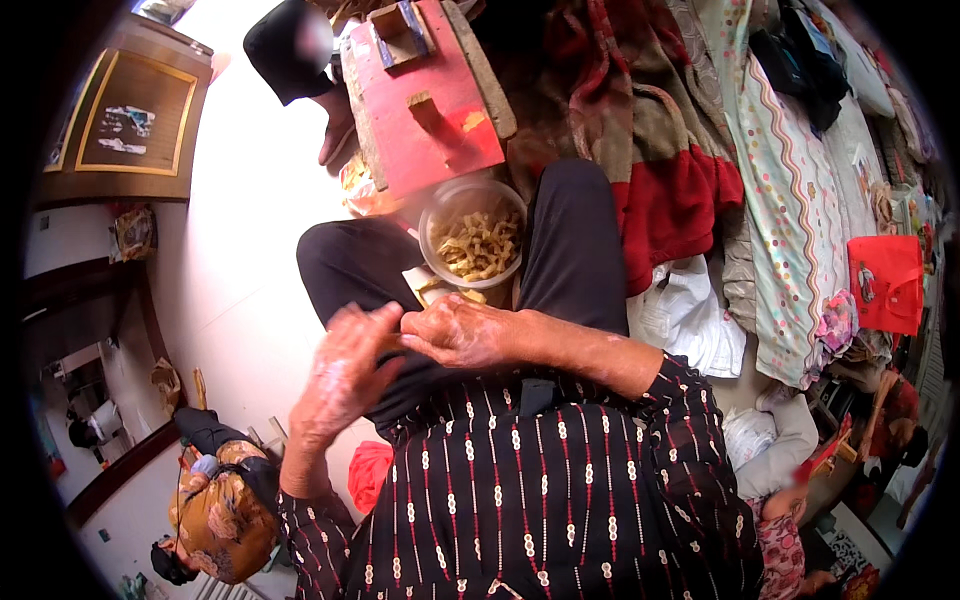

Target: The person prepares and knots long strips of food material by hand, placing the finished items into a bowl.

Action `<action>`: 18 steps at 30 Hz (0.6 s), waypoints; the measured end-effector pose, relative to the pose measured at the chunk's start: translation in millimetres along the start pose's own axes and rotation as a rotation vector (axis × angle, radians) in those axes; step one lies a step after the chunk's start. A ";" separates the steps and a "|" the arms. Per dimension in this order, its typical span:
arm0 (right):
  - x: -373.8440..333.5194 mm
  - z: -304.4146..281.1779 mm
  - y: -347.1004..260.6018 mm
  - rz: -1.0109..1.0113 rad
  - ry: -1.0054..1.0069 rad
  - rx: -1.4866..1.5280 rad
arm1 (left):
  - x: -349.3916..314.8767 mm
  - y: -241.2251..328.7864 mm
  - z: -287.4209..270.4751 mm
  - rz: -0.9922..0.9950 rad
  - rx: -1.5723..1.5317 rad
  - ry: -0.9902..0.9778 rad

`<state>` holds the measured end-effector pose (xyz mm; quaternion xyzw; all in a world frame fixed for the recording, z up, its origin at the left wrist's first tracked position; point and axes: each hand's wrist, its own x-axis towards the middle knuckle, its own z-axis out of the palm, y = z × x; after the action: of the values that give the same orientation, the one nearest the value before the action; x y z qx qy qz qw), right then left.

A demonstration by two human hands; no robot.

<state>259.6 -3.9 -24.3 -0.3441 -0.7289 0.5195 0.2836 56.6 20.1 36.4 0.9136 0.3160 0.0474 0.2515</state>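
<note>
My left hand (350,368) is at the lower left of the lap, slightly smeared by motion. Its fingers look stretched toward the other hand, thumb apart. Right beside it my right hand (452,328) is closed, fingers curled; what it pinches, if anything, is too small to make out. Just beyond, between my knees, a clear plastic tub (432,265) holds many yellow-brown curled strips (478,245). Some pale yellowish pieces (470,295) show below the tub, partly covered by my right hand.
Past the tub lies a red-topped wooden bench (395,140) with a small upright wood block (424,110) and a wooden box-like piece (400,37). To the right are a red-brown blanket (660,200) and white cloth (690,320). People sit at lower left (225,510) and lower right.
</note>
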 end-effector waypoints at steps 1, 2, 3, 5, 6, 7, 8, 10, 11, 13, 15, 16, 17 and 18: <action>-0.6 1.1 -0.8 -0.016 -0.016 0.039 | -3.1 1.7 9.2 -0.010 -0.006 -0.028; -3.4 0.0 -0.8 -0.021 -0.020 0.075 | -2.5 2.9 15.6 -0.006 -0.018 -0.061; -8.8 -5.0 -3.0 0.034 -0.090 0.078 | -1.9 4.9 14.2 0.008 -0.017 -0.087; -18.9 -5.6 -2.8 0.021 -0.089 0.051 | 0.3 10.1 7.6 0.040 -0.016 -0.144; -23.4 -6.0 -3.1 0.010 -0.092 0.040 | -2.6 8.7 6.0 0.028 -0.035 -0.171; -26.2 -7.2 -2.9 0.013 -0.098 0.074 | -8.0 2.9 2.7 0.015 -0.054 -0.197; -27.1 -9.5 -4.8 0.027 -0.105 0.078 | -12.6 -2.1 -0.3 0.003 -0.072 -0.223; -25.8 -14.4 -9.7 0.058 -0.117 0.084 | -15.7 -4.5 -17.9 -0.092 -0.203 -0.228; -26.8 -12.7 -7.5 0.025 -0.071 0.096 | -22.1 -15.5 -21.6 -0.147 -0.312 -0.199; -19.3 -9.8 -10.8 -0.060 0.021 0.084 | -29.8 -28.5 -34.3 -0.276 -0.524 -0.143; -4.2 -2.4 -13.7 -0.173 0.132 0.070 | -39.4 -37.5 -47.4 -0.347 -0.701 -0.001; 4.2 -0.4 -15.3 -0.237 0.211 0.057 | -40.3 -38.9 -43.3 -0.340 -0.883 0.176; 12.5 0.2 -17.2 -0.303 0.277 0.011 | -38.3 -40.3 -40.2 -0.315 -1.078 0.314; 24.8 3.0 -19.2 -0.407 0.335 -0.031 | -39.3 -37.1 -39.0 -0.305 -1.267 0.469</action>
<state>238.4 9.9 -5.4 -0.2761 -0.7338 0.3764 0.4936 -4.7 38.2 55.0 0.5014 0.3985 0.3832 0.6656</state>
